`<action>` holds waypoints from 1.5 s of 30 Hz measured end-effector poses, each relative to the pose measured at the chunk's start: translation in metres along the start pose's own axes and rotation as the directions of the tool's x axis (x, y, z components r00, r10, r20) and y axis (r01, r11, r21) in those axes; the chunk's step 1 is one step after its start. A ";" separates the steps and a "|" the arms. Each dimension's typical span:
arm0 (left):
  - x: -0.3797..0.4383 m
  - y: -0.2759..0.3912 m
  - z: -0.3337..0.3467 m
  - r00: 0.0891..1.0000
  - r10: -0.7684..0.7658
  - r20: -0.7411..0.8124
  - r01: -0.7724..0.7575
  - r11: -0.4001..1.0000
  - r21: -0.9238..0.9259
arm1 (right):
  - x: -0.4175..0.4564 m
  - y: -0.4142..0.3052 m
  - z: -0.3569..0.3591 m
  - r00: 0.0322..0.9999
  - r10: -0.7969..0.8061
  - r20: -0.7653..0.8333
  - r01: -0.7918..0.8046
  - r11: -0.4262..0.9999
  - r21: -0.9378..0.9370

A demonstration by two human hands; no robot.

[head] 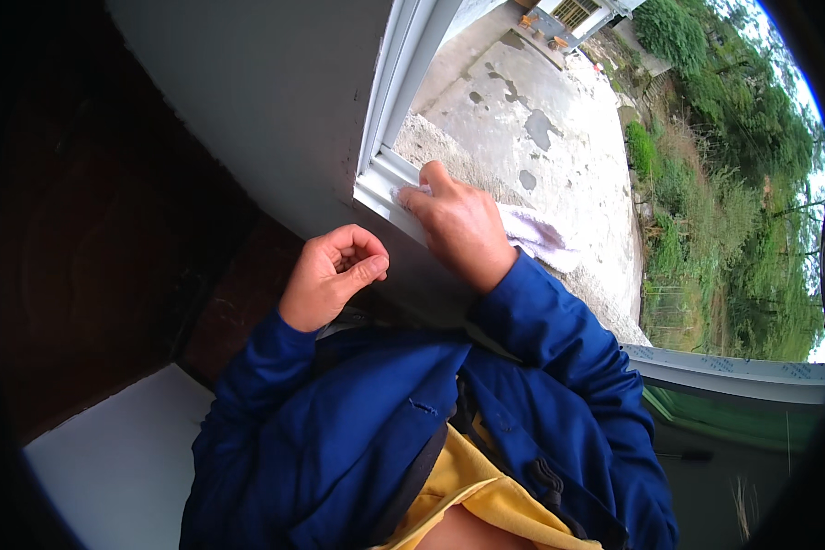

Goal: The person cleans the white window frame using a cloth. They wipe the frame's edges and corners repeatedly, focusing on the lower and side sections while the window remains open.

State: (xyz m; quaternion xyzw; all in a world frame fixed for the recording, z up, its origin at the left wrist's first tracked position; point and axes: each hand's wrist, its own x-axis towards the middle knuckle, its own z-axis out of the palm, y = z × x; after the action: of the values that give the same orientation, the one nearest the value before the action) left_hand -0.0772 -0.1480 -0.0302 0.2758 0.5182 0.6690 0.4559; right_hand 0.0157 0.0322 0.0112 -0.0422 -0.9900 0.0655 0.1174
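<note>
My right hand [459, 230] grips a white towel-like cloth [542, 239] at the lower corner of a window. One bunched end of the cloth is under my fingertips on the white sliding track [385, 185], and the rest hangs past my wrist on the outer side. My left hand [333, 276] is held in the air on the room side, below the sill. Its fingers are curled and the thumb meets them, with nothing visible inside.
The white window jamb [402, 75] rises beside a grey wall [261, 89]. A second frame section [729, 371] lies to the right. Outside are a concrete yard [481, 103] with dark patches and green trees [742, 137]. A dark reddish floor [103, 227] spreads at left.
</note>
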 end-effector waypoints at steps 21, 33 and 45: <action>0.013 0.000 0.026 0.963 -0.031 0.269 0.000 0.993 0.115 | -0.153 0.069 -0.120 0.809 0.494 0.318 -0.125 0.674 -0.728; 0.068 0.054 0.114 0.834 0.265 0.484 -0.440 0.849 0.293 | -0.143 0.057 -0.133 0.549 0.557 -0.624 -0.403 0.830 0.387; 0.106 0.018 0.162 0.852 0.168 0.496 -0.174 0.984 -0.035 | -0.184 -0.003 -0.131 0.703 0.331 -0.630 -0.558 0.805 -0.199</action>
State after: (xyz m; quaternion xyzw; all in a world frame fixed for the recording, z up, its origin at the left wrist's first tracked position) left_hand 0.0074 0.0172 0.0260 0.4861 0.3606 0.6103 0.5111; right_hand 0.2248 0.0269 0.0966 -0.3239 -0.8609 -0.1138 0.3755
